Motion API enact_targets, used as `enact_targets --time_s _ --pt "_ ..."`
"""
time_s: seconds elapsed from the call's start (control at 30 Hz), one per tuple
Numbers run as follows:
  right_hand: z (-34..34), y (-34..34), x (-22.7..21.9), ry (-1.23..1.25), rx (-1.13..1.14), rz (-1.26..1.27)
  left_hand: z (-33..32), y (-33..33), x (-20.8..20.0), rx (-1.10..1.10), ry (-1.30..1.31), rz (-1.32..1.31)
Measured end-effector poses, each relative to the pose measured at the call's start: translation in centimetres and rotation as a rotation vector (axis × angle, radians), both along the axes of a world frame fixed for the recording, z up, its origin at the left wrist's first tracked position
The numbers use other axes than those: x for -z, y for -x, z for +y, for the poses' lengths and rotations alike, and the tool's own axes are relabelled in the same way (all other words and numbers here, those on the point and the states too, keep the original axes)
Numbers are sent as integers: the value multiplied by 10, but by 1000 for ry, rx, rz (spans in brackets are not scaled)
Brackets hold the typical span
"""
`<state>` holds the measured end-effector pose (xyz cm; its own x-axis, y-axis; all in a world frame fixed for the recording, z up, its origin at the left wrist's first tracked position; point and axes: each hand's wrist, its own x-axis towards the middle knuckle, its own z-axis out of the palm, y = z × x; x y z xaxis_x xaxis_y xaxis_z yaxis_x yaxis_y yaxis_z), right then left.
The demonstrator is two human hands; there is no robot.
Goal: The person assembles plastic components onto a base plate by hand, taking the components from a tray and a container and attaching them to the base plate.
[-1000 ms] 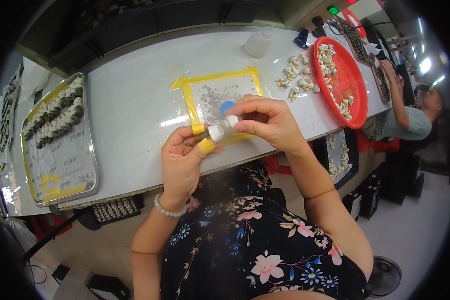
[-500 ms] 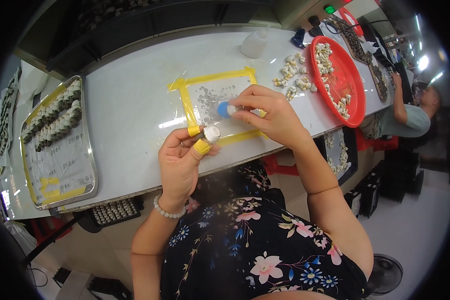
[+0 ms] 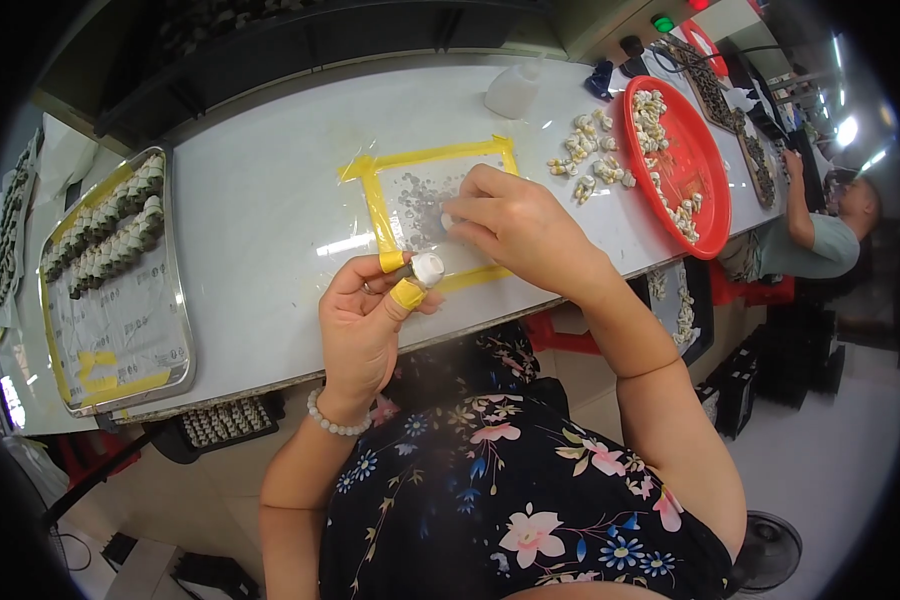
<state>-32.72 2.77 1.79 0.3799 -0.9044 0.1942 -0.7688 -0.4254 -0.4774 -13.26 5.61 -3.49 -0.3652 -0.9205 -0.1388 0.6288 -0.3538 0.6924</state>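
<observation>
My left hand (image 3: 362, 310), with yellow tape round the thumb and a finger, pinches a small white figure-like piece (image 3: 427, 268) on a dark base. Just beyond it, my right hand (image 3: 515, 220) is closed on a small round blue-and-white thing (image 3: 447, 221), mostly covered by the fingers. Beneath that hand lies a clear sheet (image 3: 458, 165) edged with yellow tape (image 3: 435, 153). Small grey round spots (image 3: 420, 200) cover part of the sheet. The two hands are close together but apart.
A red oval tray (image 3: 712, 180) with white pieces stands at the right; loose white pieces (image 3: 582, 150) lie beside it. A translucent bottle (image 3: 513, 90) is at the back. On the left, a metal tray (image 3: 182, 340) holds rows of pieces. A co-worker (image 3: 828, 240) sits at far right.
My right hand has turned and shifted slightly left, so its fingers cover most of the blue-and-white thing. My left hand keeps its hold almost unmoved.
</observation>
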Motion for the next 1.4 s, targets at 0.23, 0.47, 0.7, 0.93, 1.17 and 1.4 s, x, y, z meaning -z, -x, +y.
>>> enact_targets --time_s 0.23,0.47,0.7,0.93,1.17,1.4 --pt "2 4 1 -17 32 -75 0 -1 0 10 11 0" --pt "11 8 -1 -256 165 -552 0 0 1 8 38 -54" --pt "19 0 -9 -408 111 -681 -1 0 3 10 30 -33" --pt "18 -4 -13 -350 11 -624 0 1 4 -4 19 3" --pt "20 -4 -12 -255 -41 -499 3 2 2 9 48 -91" --pt "23 4 -5 -343 -26 -522 -2 0 0 111 77 -130"
